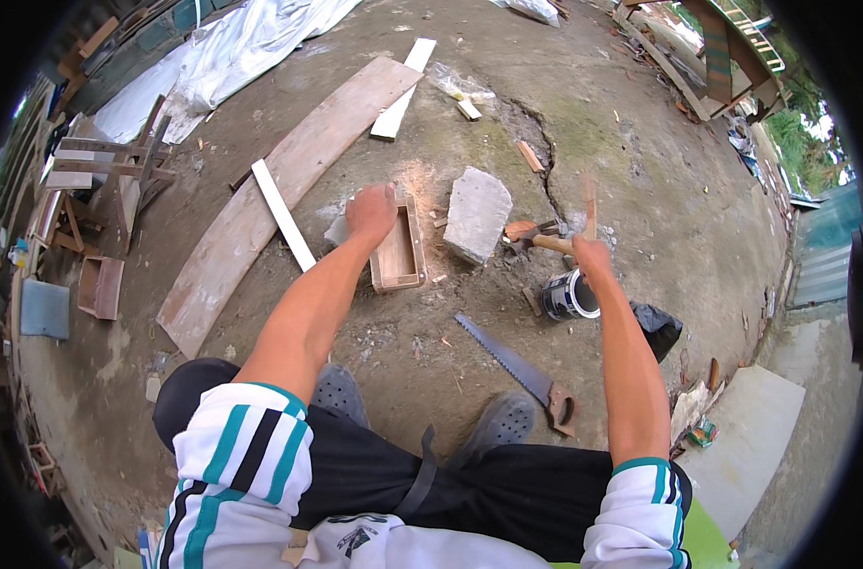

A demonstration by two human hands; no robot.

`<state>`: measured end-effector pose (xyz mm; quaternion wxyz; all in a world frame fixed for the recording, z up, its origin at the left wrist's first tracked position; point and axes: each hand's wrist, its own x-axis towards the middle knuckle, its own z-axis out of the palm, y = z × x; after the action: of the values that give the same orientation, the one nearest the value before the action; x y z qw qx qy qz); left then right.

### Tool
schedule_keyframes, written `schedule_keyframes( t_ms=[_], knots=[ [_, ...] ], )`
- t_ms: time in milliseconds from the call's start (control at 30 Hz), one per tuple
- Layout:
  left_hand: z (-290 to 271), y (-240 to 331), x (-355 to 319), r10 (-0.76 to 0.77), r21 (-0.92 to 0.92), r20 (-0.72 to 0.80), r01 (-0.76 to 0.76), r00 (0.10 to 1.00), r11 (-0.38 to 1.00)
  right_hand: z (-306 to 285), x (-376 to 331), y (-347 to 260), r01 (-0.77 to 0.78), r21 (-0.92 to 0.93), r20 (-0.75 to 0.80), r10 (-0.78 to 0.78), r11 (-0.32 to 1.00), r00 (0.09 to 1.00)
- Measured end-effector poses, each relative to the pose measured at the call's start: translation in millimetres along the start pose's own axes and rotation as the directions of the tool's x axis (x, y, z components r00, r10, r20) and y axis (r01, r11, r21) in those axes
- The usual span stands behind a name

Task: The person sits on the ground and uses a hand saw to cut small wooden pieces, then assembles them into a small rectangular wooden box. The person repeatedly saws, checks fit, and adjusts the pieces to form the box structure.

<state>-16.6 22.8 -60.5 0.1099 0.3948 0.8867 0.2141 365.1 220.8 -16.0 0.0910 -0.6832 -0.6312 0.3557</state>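
While the person squats over the dirt floor, these are the things to see:

Box: a small wooden box (pixel 399 254) lies on the ground just ahead of the grey shoes (pixel 507 417). It is open on top, and its long side points away from the person.

Left hand: the left hand (pixel 371 212) rests on the far left corner of the box. The fingers are curled down over the edge, gripping the wood to keep it in place.

Right hand: the right hand (pixel 591 254) is up in the air, to the right of the box and well apart from it. It is closed tight around a wooden handle.

Hammer: the hammer (pixel 536 234) sticks out to the left of that fist, toward the box. Its dark head hangs above the ground beside the stone. A pale blurred streak stands up above the fist; I cannot tell what it is.

Which is nearer: the left hand touches the box. The right hand and hammer are off to its right, with the stone between.

Stone: a flat grey block (pixel 477 213) lies just right of the box.

Tin: a small round tin (pixel 569 295) sits under the right wrist.

Saw: a hand saw (pixel 513 362) lies slanted on the ground, near the right shoe.

Planks: a long wide board (pixel 280 190) and a thin white strip (pixel 283 214) lie to the left of the box.
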Motion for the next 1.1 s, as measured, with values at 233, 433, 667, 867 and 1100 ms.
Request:
schedule_keyframes(
  t_ms=[233,433,667,867,1100],
  knots=[
    [-1.9,16.4,-36.9,0.303,0.358,0.227,-0.369,0.926,0.858,22.0,17.3,18.0,0.079,0.328,-0.155,-0.029,0.941,0.987],
    [9.8,37.0,-55.3,0.292,0.370,0.219,-0.356,0.931,0.858,22.2,52.2,32.7,0.070,0.294,-0.286,0.018,0.953,0.958],
    [12.0,33.3,-112.9,0.393,0.369,0.236,-0.456,0.889,0.810,38.1,44.3,18.0,0.058,0.353,-0.331,0.067,0.934,0.941],
    [10.2,58.2,-153.6,0.582,-0.043,0.476,-0.644,0.659,0.764,50.3,51.0,23.6,0.086,0.528,-0.359,0.130,0.845,0.924],
    [2.8,64.5,-111.3,0.425,0.320,0.310,-0.514,0.851,0.796,74.8,48.6,61.7,0.278,0.474,-0.435,-0.053,0.836,0.899]
  ],
)
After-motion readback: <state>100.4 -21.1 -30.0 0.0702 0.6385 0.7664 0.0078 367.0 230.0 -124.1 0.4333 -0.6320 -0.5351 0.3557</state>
